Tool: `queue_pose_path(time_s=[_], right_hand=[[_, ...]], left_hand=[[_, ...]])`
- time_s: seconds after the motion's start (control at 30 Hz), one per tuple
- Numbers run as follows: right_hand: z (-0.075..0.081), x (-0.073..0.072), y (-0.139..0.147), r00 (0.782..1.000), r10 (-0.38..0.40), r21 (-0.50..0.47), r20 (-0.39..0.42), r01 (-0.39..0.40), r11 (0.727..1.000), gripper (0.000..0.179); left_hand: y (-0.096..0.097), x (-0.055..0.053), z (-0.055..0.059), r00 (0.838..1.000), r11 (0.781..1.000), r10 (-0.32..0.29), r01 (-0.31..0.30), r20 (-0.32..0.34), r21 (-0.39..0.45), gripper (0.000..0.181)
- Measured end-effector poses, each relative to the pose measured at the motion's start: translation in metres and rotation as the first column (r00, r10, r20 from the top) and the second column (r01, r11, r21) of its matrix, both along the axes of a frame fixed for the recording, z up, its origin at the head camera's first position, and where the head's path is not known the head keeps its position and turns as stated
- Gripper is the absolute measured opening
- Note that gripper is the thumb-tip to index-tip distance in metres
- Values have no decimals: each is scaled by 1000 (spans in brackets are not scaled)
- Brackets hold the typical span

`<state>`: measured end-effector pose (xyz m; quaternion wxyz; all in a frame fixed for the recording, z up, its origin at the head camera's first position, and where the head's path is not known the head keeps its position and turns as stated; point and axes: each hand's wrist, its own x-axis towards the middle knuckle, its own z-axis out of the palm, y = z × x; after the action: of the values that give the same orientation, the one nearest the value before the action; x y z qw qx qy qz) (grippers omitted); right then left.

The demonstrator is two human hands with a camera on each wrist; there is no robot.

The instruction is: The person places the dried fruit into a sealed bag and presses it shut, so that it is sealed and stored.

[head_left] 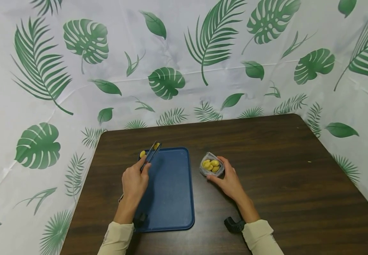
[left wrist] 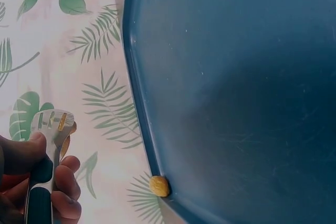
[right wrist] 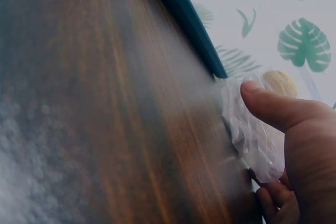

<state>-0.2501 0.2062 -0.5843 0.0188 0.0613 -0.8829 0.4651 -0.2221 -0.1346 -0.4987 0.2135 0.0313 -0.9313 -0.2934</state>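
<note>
My left hand [head_left: 135,184] grips a pair of metal tongs [left wrist: 51,135] with dark handle grips and slotted heads. A yellow, nut-sized oval piece [head_left: 157,145] sits between the tong tips, above the far-left part of the blue tray [head_left: 168,191]. Another yellow piece [left wrist: 159,186] lies in the tray's corner. On the tabletop to the right of the tray, my right hand [head_left: 230,181] holds a small clear plastic bag [right wrist: 247,124], thumb on one side and fingers on the other. Several yellow pieces [head_left: 211,165] show in its open top. What kind they are, I cannot tell.
The dark wood table [head_left: 276,177] extends to the right of the bag, with a tiny pale speck [head_left: 309,162] on it. Behind the table hangs a white cloth [head_left: 177,42] printed with green leaves. A dark band [head_left: 234,225] circles the right wrist.
</note>
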Motion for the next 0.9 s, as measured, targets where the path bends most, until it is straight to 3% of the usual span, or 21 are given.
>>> queue_pose_path(time_s=[0.33, 0.5, 0.9], right_hand=[[2, 1, 2, 1000, -2, -5, 5, 2, 1000, 90], [3, 1, 2, 1000, -3, -2, 13, 3, 1000, 89], [2, 1, 1, 1000, 1, 3, 3, -1, 1000, 89]], left_hand=[[10, 1, 7, 999, 999, -43, 43, 4, 6, 37], [14, 0, 7, 997, 998, -68, 68, 22, 13, 38], [23, 2, 2, 994, 994, -107, 107, -19, 10, 39]])
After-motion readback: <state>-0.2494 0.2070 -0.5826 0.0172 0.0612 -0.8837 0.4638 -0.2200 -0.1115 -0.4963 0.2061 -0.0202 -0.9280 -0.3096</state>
